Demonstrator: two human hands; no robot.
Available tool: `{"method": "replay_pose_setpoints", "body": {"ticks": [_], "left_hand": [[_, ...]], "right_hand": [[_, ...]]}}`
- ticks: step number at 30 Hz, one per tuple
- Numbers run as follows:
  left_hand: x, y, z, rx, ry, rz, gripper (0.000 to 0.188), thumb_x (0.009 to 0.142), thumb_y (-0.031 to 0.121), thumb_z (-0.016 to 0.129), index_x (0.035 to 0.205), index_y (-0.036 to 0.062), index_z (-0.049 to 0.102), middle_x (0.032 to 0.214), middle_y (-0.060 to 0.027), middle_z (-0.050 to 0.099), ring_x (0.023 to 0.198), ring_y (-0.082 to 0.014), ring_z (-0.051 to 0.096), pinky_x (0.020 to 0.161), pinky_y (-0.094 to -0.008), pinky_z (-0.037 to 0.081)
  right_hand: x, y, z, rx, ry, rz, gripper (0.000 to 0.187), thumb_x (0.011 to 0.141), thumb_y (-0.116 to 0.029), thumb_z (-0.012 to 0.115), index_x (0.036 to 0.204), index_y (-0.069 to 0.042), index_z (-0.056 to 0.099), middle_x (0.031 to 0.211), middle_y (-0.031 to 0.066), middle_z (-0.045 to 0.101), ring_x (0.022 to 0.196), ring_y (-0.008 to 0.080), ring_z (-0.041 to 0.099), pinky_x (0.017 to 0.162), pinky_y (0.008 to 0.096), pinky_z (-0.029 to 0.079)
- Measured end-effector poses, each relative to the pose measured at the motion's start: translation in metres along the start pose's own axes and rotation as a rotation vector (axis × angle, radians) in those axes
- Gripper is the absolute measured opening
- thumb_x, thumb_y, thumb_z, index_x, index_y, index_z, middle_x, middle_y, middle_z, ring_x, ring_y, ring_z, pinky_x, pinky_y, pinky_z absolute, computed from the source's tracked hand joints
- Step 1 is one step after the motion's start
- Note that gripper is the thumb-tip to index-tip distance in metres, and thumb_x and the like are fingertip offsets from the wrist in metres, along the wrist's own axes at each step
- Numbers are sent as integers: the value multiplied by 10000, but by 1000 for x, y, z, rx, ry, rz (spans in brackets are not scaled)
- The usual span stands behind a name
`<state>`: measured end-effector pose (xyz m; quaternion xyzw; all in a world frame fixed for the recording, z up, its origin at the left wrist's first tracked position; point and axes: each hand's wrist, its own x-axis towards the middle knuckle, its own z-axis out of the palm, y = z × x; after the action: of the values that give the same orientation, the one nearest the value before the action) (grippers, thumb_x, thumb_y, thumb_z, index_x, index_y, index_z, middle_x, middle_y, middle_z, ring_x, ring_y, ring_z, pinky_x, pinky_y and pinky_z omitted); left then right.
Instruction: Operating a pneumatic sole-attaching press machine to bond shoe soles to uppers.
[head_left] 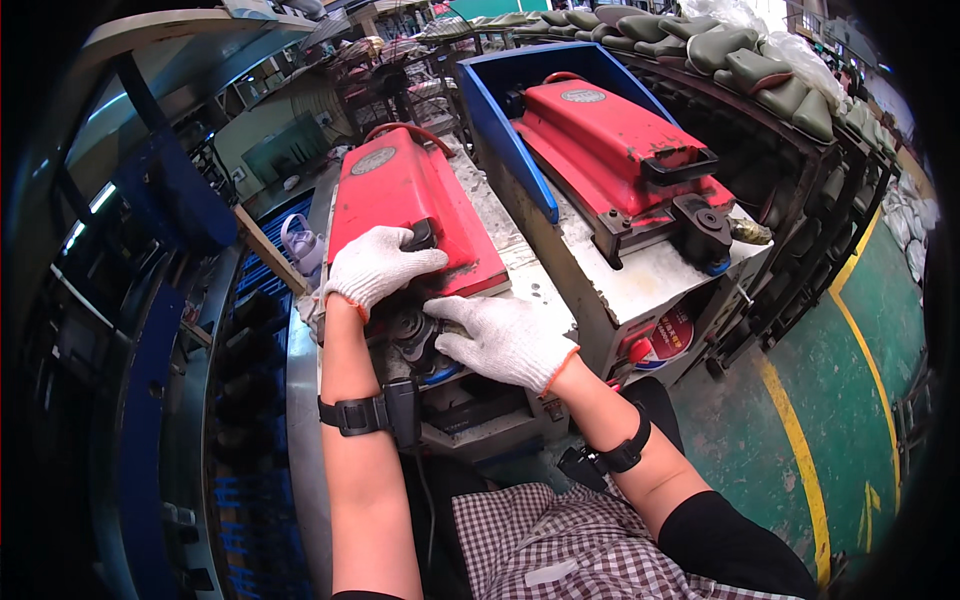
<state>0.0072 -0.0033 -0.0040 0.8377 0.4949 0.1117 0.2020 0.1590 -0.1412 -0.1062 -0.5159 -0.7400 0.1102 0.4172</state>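
Two machines with long red metal covers stand before me. My left hand [385, 262], in a white knitted glove, is closed around the black handle [423, 235] at the front of the left red cover [400, 195]. Just below that cover's front edge sits a dark round metal fitting [408, 328]. My right hand [510, 338], gloved alike, reaches to the fitting's right side with thumb and forefinger apart. Whether its fingertips press on the fitting is hard to see. A blue edge [440, 376] shows beneath the fitting.
To the right, a second red cover [610, 140] lies inside a blue metal guard [515, 150], with a black handle [680, 165]. Racks of olive-green boots [760, 75] stand behind. A lilac bottle [300, 243] is at the left. Yellow lines [795, 450] mark the green floor.
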Motion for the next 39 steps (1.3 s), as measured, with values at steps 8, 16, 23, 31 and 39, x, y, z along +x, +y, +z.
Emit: {"method": "replay_pose_setpoints", "body": {"ticks": [8,16,23,31,39], "left_hand": [[0,-1,0,47,25,27,508,800,525,817,906,29,782,678,-61,674,632,-153,656,631,-325,494],[-2,2,0,63,32,8,533,785,564,806,931,50,800,701,-71,696,665,-162,680,665,-328,509],[-1,0,1,87,42,16,543,775,579,804,931,58,803,702,-71,701,672,-171,691,670,-328,512],[-2,2,0,106,34,13,651,743,632,760,999,36,817,890,-192,772,862,-327,761,818,-398,557],[-1,-1,2,111,65,40,596,761,607,780,971,49,808,815,-134,739,788,-257,728,760,-367,535]], "right_hand": [[-1,0,-1,6,-12,8,449,957,-319,693,1328,-67,666,996,199,759,920,371,745,843,479,589],[-1,-2,-3,3,-7,20,450,959,-322,694,1328,-67,667,1006,205,757,936,371,744,855,481,586],[-1,-2,-3,13,5,16,447,959,-325,695,1322,-65,673,1030,212,758,954,376,744,866,480,585],[-1,-6,-7,7,-56,88,463,969,-352,697,1375,-131,666,1162,173,756,1056,374,730,925,470,576],[-1,-4,-5,26,-38,76,467,963,-346,708,1372,-123,667,1143,187,755,1046,379,731,916,475,575]]}}
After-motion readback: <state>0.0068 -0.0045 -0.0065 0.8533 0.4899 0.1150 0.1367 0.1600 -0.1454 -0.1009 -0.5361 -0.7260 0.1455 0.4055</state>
